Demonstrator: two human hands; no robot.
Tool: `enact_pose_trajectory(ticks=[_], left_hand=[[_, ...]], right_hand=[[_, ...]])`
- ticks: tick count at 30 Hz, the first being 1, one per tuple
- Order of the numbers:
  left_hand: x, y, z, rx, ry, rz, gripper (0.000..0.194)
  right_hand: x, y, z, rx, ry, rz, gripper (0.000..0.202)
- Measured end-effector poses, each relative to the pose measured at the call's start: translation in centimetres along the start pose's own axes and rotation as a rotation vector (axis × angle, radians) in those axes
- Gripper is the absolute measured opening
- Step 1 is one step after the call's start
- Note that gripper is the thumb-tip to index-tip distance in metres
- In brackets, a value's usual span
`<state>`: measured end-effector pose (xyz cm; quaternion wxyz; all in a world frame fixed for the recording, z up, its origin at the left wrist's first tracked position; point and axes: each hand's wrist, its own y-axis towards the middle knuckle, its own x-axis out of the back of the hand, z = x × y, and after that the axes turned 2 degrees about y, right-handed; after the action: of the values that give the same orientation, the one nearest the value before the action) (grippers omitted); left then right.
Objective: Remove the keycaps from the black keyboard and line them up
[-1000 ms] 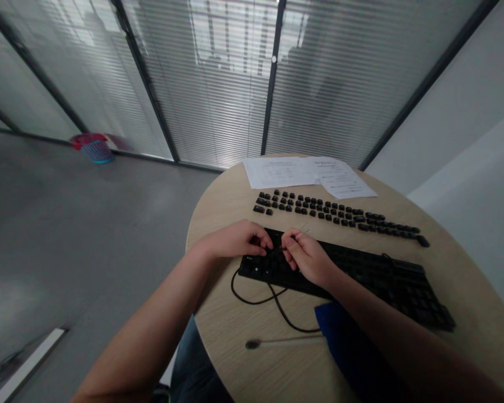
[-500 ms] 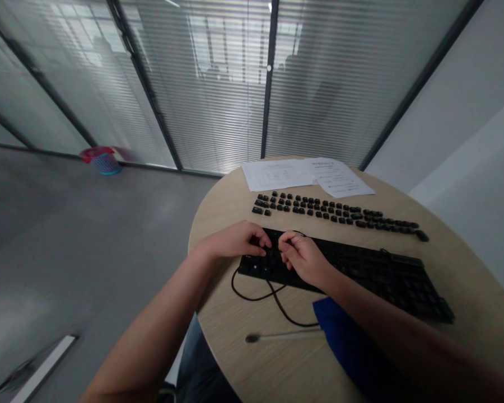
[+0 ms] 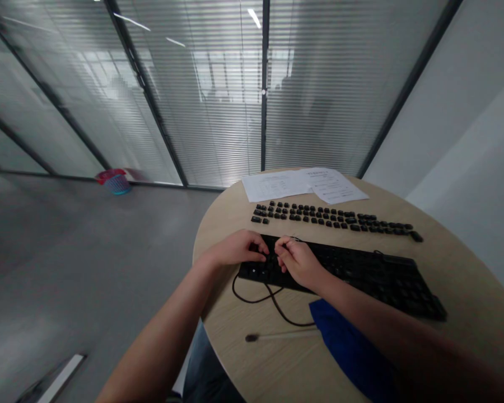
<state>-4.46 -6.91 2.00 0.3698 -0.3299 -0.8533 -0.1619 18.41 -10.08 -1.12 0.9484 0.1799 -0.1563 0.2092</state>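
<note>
A black keyboard (image 3: pixel 361 268) lies across the round wooden table (image 3: pixel 277 364). Over its left end is my left hand (image 3: pixel 246 247), fingers curled, with the fingertips at the keys. Just to its right, my right hand (image 3: pixel 296 260) is closed above the keyboard, its fingers pressed together; whatever may be between them is too small to make out. Rows of loose black keycaps (image 3: pixel 319 215) are laid out behind the keyboard. The keyboard's left part is partly covered by both hands.
Two printed sheets (image 3: pixel 277 186) lie at the table's far edge. A black cable (image 3: pixel 283 316), a thin brush (image 3: pixel 252 338) and a blue cloth (image 3: pixel 340 341) are near the front. On the floor at left stands a blue and red basket (image 3: pixel 116 183).
The whole view has shifted slightly, with the scene sitting a little lower. Both hands stay over the keyboard's left part in nearly the same pose.
</note>
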Motion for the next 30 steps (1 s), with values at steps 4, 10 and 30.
enact_pose_trajectory(ticks=[4,10,30], left_hand=[[-0.1,-0.1,-0.9,0.023,0.050,-0.018,0.015],[-0.5,-0.4,-1.3,-0.015,0.125,-0.084,0.013],[-0.6,-0.2,0.8,-0.025,-0.029,-0.072,0.011]], right_hand=[[-0.1,0.0,0.2,-0.008,0.001,-0.006,0.023],[-0.3,0.5,0.3,-0.058,0.019,-0.002,0.023],[0.3,0.3,0.1,0.004,-0.034,0.070,0.020]])
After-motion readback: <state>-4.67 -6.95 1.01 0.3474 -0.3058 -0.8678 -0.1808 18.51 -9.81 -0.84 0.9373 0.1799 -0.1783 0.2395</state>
